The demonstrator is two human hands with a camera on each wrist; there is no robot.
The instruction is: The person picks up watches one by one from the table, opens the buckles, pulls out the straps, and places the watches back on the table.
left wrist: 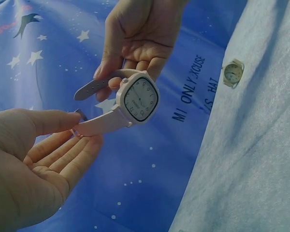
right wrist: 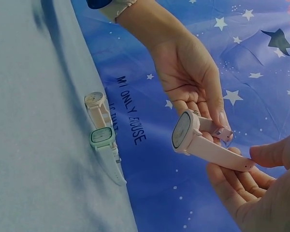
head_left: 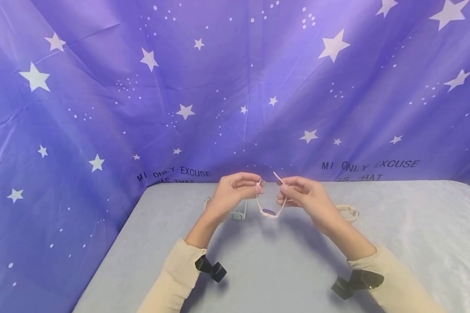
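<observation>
A pale pink wristwatch [head_left: 268, 213] with a rounded-square face [left wrist: 140, 99] is held up above the table, its strap undone and hanging in a U shape. My left hand [head_left: 234, 194] pinches the buckle end of the strap between thumb and fingers. The other strap end, which has a row of holes, is pinched by my right hand [head_left: 307, 196]. Both strap ends point upward and stand apart, with the watch case lowest between the hands. In the right wrist view the pink strap [right wrist: 217, 153] runs from the case to my right fingertips.
On the grey cloth-covered table [head_left: 274, 269], a light green watch [right wrist: 102, 137] and a beige watch [right wrist: 94, 100] lie beyond my left hand. Another watch with a cream strap [head_left: 348, 212] lies right of my right hand. A purple-blue star curtain [head_left: 235, 87] hangs behind the table.
</observation>
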